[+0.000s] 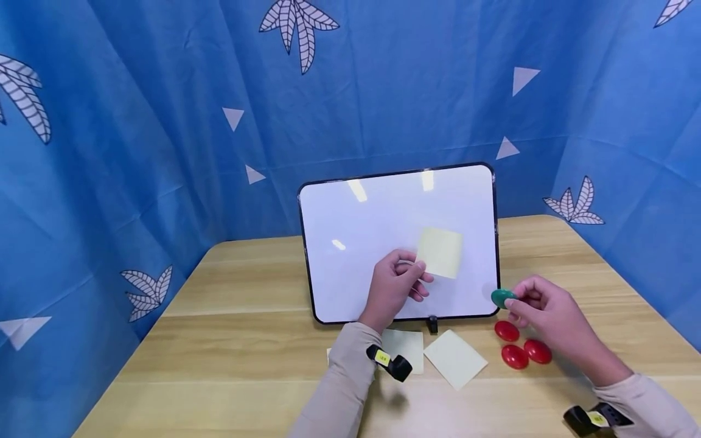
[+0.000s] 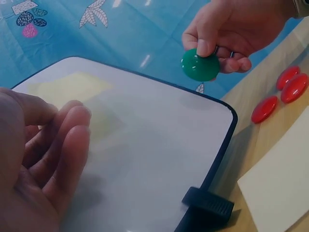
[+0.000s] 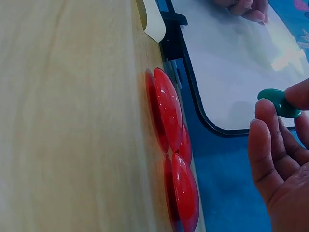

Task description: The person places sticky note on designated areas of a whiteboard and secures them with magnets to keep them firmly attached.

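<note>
Between thumb and fingers, my left hand point(image 1: 395, 285) pinches a pale yellow sticky note point(image 1: 440, 252) by its lower left corner, in front of the whiteboard point(image 1: 356, 243). In the left wrist view the note point(image 2: 72, 89) looks blurred over the white surface. My right hand point(image 1: 553, 313) pinches a round green magnet point(image 1: 502, 297) near the board's lower right corner; the right wrist view shows this green magnet point(image 3: 279, 103) between thumb and fingertips. Below that hand, red round magnets point(image 1: 515, 356) lie on the table, seen edge-on as red discs point(image 3: 169, 108) in the right wrist view.
The whiteboard leans upright on a black stand foot point(image 1: 432, 324) on the wooden table point(image 1: 219, 340). Loose pale notes point(image 1: 456, 359) lie before it, one partly under the left forearm point(image 1: 342, 377). A blue patterned curtain point(image 1: 383, 91) surrounds the table.
</note>
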Motion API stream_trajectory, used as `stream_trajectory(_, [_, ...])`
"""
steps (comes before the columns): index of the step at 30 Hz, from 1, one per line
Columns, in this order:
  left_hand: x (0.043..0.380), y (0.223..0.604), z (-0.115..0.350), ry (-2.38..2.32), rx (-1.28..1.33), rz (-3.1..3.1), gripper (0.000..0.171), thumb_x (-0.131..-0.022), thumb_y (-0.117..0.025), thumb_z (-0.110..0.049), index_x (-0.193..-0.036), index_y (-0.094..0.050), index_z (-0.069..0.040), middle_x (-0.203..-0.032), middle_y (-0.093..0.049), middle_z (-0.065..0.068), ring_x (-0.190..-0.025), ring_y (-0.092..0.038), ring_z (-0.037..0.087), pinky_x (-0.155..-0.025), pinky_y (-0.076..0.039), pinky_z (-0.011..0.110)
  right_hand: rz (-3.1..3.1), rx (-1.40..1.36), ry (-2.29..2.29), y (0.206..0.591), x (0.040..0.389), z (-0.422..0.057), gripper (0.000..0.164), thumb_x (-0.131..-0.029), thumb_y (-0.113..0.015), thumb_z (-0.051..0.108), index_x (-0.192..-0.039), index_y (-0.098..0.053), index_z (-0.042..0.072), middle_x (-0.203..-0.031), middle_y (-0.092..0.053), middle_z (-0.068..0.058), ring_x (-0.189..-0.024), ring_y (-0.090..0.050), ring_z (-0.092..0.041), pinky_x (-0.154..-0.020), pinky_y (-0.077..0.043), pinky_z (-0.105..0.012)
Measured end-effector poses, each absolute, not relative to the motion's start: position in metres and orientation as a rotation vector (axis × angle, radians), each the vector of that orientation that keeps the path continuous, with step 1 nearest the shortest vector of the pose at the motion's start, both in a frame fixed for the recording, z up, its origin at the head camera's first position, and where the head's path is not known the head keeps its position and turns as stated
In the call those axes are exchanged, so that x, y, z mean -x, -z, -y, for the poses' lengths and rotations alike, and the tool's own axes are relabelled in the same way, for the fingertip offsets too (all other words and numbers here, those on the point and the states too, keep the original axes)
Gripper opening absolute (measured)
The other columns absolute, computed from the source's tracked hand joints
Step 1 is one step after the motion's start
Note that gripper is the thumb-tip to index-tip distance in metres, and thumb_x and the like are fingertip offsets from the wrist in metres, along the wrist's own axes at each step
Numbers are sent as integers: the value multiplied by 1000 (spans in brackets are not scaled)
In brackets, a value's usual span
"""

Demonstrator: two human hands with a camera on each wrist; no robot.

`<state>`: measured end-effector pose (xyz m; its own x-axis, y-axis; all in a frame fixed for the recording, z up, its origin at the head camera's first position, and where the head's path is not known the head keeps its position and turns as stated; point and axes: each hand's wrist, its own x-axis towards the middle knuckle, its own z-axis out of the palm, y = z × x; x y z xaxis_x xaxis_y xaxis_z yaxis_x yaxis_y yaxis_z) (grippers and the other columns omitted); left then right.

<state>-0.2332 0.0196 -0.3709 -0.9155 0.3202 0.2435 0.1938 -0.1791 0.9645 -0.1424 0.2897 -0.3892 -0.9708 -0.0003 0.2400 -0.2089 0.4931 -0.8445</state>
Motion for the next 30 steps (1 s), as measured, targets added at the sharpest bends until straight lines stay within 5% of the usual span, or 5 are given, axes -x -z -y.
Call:
stream_trajectory(15, [231,371,-41,-2291,-542,-1937,12,-97,-64,-10,-105,-60,-4,-85,-75,13,-57,-68,17,-55,-58,31,2501,-180,-1454,381,145,-289,18,-100,-64,17,-104,-55,1,-89,-67,-16,-72,-66,-29,-64,-57,-30])
stream_trajectory(30, [218,383,-67,-2299,-546,-2079,5,-99,-64,-16,-100,-62,-12,-75,-74,0,-52,-65,17,-54,-58,33,2413,-255,-1434,369,161,-290,15,-99,-63,8,-102,-54,-3,-86,-68,-8,-71,-69,-15,-63,-57,-25])
